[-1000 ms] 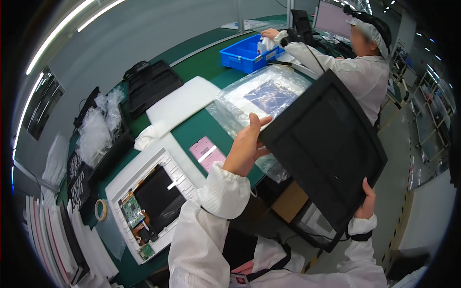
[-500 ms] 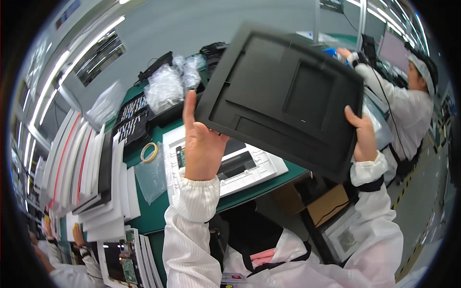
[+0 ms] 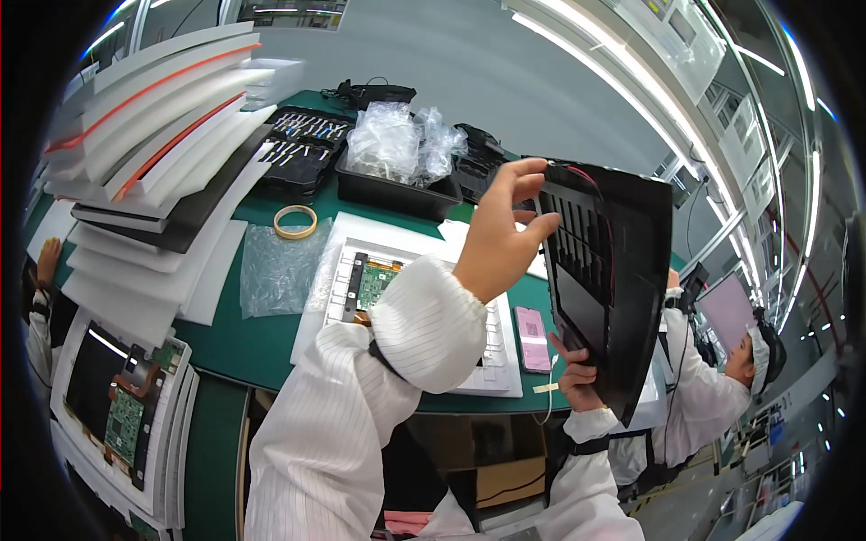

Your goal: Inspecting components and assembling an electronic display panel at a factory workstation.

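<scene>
A black plastic cover [image 3: 645,261] stands nearly upright and tilted in front of me, with its ribbed inner side and a thin red wire in view. My right hand [image 3: 579,377] grips its lower left edge, thumb on the inner face. At the upper left edge, my left hand [image 3: 505,230] curls its fingers, with the thumb against the cover; part of that contact is hidden. Below my left forearm lies a white frame [image 3: 492,356] holding a green circuit board [image 3: 375,285], partly covered by the sleeve.
Foam sheets [image 3: 135,189] pile up at the left, above stacked white panels with boards [image 3: 126,406]. Tape [image 3: 295,222] lies on a clear bag [image 3: 275,275]. A bin of plastic wrap [image 3: 397,194], a bit case [image 3: 302,149] and a pink phone [image 3: 534,338] share the bench. A co-worker [image 3: 704,379] is at the right.
The cover has turned from its flat, recessed face to nearly edge-on, showing its inner side. My left hand has swung right and bent its fingers. The view has shifted, bringing the phone into sight.
</scene>
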Demonstrator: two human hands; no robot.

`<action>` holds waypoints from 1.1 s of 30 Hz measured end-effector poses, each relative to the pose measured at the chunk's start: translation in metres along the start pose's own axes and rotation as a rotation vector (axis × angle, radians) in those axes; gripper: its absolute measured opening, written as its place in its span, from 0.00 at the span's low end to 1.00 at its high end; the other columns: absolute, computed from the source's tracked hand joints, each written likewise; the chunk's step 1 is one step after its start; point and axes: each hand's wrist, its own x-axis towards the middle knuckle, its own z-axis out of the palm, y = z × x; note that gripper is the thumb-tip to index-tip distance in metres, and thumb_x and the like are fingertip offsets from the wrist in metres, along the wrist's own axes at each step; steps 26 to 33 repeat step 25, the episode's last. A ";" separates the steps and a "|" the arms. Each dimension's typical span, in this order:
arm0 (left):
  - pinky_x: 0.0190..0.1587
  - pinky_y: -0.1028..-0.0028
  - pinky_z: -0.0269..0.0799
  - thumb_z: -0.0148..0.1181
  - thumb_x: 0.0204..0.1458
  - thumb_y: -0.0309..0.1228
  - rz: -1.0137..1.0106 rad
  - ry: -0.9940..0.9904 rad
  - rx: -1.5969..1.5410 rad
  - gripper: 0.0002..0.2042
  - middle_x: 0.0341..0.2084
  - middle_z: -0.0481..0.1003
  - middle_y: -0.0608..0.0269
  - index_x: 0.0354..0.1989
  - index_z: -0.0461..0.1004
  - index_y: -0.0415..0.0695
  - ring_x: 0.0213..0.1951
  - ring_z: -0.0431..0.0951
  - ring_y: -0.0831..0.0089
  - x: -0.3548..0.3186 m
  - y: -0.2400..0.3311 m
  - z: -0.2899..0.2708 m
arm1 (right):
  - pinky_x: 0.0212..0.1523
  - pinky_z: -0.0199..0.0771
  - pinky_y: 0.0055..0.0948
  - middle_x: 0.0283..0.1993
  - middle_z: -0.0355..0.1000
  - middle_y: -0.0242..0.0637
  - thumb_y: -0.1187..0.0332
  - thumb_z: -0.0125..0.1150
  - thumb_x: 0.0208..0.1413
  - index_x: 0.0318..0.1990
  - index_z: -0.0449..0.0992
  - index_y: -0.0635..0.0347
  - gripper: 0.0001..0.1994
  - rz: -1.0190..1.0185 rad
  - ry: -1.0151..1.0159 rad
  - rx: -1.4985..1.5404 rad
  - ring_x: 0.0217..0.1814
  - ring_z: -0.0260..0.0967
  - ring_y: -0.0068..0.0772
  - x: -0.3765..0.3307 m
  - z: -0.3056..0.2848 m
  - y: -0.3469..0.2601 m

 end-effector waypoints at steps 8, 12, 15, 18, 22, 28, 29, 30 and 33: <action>0.39 0.70 0.66 0.58 0.42 0.21 0.429 0.189 0.532 0.10 0.32 0.71 0.57 0.36 0.70 0.42 0.37 0.71 0.62 0.017 0.009 0.009 | 0.18 0.66 0.16 0.33 0.69 0.42 0.67 0.53 0.50 0.61 0.38 0.71 0.36 0.050 -0.082 0.054 0.20 0.66 0.27 -0.003 -0.006 0.008; 0.29 0.71 0.67 0.59 0.41 0.22 0.591 0.245 0.598 0.04 0.22 0.72 0.58 0.27 0.72 0.40 0.26 0.72 0.60 0.022 0.000 0.006 | 0.18 0.63 0.17 0.33 0.68 0.43 0.66 0.53 0.49 0.61 0.41 0.72 0.36 -0.004 -0.035 -0.007 0.20 0.64 0.26 -0.009 0.001 0.008; 0.28 0.70 0.67 0.55 0.44 0.22 0.469 0.230 0.674 0.01 0.22 0.72 0.57 0.26 0.71 0.40 0.25 0.73 0.62 -0.002 0.010 -0.028 | 0.18 0.66 0.20 0.31 0.67 0.43 0.66 0.50 0.52 0.60 0.43 0.75 0.33 -0.081 -0.030 -0.115 0.19 0.63 0.27 0.004 0.011 0.013; 0.24 0.79 0.68 0.53 0.47 0.22 -0.103 0.099 0.437 0.04 0.23 0.75 0.58 0.31 0.73 0.36 0.21 0.76 0.71 -0.030 0.032 -0.053 | 0.25 0.75 0.26 0.28 0.72 0.43 0.65 0.47 0.54 0.36 0.72 0.70 0.14 -0.363 0.359 -0.931 0.26 0.72 0.33 0.007 0.045 0.007; 0.22 0.81 0.68 0.52 0.48 0.23 -0.432 0.155 0.365 0.06 0.21 0.73 0.60 0.33 0.72 0.34 0.20 0.74 0.76 -0.080 0.037 -0.083 | 0.31 0.75 0.28 0.36 0.72 0.43 0.64 0.48 0.54 0.41 0.69 0.66 0.14 -0.325 0.357 -0.880 0.31 0.73 0.34 0.044 0.077 0.017; 0.23 0.80 0.71 0.50 0.50 0.21 -0.551 0.301 0.221 0.14 0.28 0.73 0.54 0.46 0.67 0.38 0.20 0.73 0.74 -0.122 0.032 -0.096 | 0.33 0.75 0.27 0.36 0.70 0.41 0.67 0.51 0.53 0.47 0.63 0.66 0.16 -0.207 0.384 -1.054 0.31 0.71 0.30 0.075 0.072 0.012; 0.23 0.80 0.71 0.50 0.50 0.21 -0.551 0.301 0.221 0.14 0.28 0.73 0.54 0.46 0.67 0.38 0.20 0.73 0.74 -0.122 0.032 -0.096 | 0.33 0.75 0.27 0.36 0.70 0.41 0.67 0.51 0.53 0.47 0.63 0.66 0.16 -0.207 0.384 -1.054 0.31 0.71 0.30 0.075 0.072 0.012; 0.23 0.80 0.71 0.50 0.50 0.21 -0.551 0.301 0.221 0.14 0.28 0.73 0.54 0.46 0.67 0.38 0.20 0.73 0.74 -0.122 0.032 -0.096 | 0.33 0.75 0.27 0.36 0.70 0.41 0.67 0.51 0.53 0.47 0.63 0.66 0.16 -0.207 0.384 -1.054 0.31 0.71 0.30 0.075 0.072 0.012; 0.23 0.80 0.71 0.50 0.50 0.21 -0.551 0.301 0.221 0.14 0.28 0.73 0.54 0.46 0.67 0.38 0.20 0.73 0.74 -0.122 0.032 -0.096 | 0.33 0.75 0.27 0.36 0.70 0.41 0.67 0.51 0.53 0.47 0.63 0.66 0.16 -0.207 0.384 -1.054 0.31 0.71 0.30 0.075 0.072 0.012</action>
